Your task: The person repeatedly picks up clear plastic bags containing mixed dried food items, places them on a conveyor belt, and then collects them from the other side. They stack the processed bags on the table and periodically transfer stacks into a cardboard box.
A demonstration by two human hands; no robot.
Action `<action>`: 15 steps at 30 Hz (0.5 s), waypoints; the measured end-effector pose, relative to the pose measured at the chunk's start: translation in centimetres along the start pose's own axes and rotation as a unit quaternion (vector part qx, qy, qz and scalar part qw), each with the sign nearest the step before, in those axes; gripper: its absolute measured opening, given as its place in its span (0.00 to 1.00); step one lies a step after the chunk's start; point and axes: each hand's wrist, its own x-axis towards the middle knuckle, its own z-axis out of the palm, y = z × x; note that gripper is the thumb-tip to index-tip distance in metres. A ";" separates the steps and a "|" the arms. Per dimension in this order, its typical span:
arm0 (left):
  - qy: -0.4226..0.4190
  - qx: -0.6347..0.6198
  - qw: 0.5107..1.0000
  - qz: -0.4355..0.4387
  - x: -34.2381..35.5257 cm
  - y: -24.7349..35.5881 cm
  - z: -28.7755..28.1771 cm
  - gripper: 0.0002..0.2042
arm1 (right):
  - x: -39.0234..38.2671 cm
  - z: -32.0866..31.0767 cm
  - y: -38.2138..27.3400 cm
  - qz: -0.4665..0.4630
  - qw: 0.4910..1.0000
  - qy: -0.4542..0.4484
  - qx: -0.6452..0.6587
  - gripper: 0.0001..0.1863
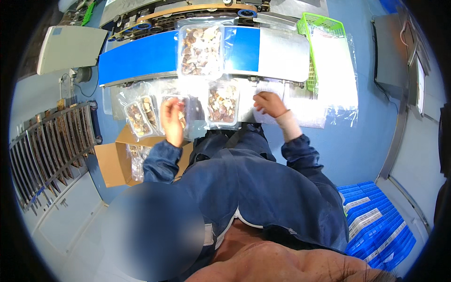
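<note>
My left hand [173, 120] is over a clear packed tray [186, 118] of brown and cream pieces, with its fingers raised and apart; glare hides some of the fingertips. My right hand [269, 103], a pale band at its wrist, hovers just right of another packed tray [222, 104] with its fingers loosely bent and spread. Nothing shows in either hand. A larger-looking pack [202, 50] of the same pieces lies on the blue conveyor belt [141, 54]. Left of my left hand, narrower packs [138, 118] rest side by side in clear film.
An open cardboard box [110, 164] with packs inside stands below the work surface at left. Clear plastic bags [334, 70] lie by a green basket [324, 21] at right. Blue crates [376, 221] are stacked at lower right; a metal rack [51, 145] stands left.
</note>
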 end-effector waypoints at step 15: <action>-0.092 -0.068 0.983 -0.141 -4.2 -5.3 6.3 0.20 | -4.0 2.6 4.7 -0.091 0.995 0.042 0.016 0.15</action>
